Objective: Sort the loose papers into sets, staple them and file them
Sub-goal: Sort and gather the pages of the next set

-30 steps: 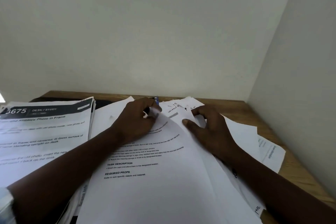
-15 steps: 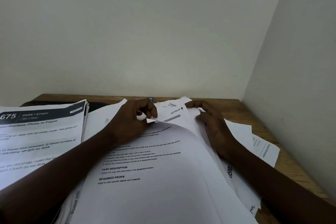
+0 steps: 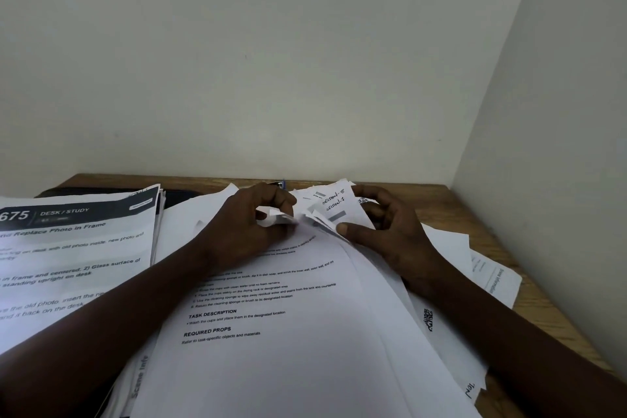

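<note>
Standing by the wooden desk (image 3: 475,210), I see both hands at the far end of the loose papers (image 3: 278,360), which lie in a wide untidy pile in the middle of the desk and reach down toward the person's body; the left hand (image 3: 251,224) has its fingers curled and pinches the raised, crumpled corners of some sheets between thumb and fingers; the right hand (image 3: 383,231) is just beside it, its thumb pressed on the edge of the fanned sheets and its other fingers curled behind them, so it grips them too; between the two hands a handwritten sheet (image 3: 334,205) stands up a little, with "SECTION" written twice on it; the printed top sheet (image 3: 254,309) shows the headings "TASK DESCRIPTION" and "REQUIRED PROPS"; left of the left arm lies a separate stack (image 3: 74,248) with a dark header "DESK / STUDY"; a small blue thing (image 3: 283,184) shows behind the left hand, and I cannot tell what it is.
</note>
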`<state>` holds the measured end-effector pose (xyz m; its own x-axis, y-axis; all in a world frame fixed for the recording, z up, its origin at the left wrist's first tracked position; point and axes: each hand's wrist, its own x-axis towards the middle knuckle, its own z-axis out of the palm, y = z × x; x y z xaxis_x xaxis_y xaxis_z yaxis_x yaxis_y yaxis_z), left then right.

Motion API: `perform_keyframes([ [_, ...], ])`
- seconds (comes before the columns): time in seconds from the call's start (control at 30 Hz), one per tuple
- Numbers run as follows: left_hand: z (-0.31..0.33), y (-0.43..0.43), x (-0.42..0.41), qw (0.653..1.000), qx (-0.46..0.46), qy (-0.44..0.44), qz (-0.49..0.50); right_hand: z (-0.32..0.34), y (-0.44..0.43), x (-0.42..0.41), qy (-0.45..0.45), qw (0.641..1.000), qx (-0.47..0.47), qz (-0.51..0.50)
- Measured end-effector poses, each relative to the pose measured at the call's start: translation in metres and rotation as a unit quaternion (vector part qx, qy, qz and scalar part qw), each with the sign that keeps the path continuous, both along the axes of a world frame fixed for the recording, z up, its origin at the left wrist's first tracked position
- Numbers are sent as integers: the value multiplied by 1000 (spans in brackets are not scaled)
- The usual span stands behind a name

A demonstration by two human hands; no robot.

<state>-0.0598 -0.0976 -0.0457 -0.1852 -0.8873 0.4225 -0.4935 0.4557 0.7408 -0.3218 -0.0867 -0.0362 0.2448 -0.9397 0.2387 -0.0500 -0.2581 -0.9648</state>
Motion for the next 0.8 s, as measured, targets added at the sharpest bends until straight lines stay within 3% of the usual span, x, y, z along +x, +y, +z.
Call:
perform_keyframes([
  [0.3,7,10,-8,999,34,-3,10,12,15,5,38,997,-50,36],
  [0.5,7,9,-9,997,-12,-48,50,31,7,-5,179,980,33,74],
  [0.67,16,10,-4,966,-134,-119,185,30,-2,-15,87,995,36,-35],
  [0.73,22,13,-4,957,-142,-63,247,39,-6,-22,6,995,27,-91],
  [0.8,34,15,-7,969,-70,71,228,51,-9,-28,-72,988,8,-139],
])
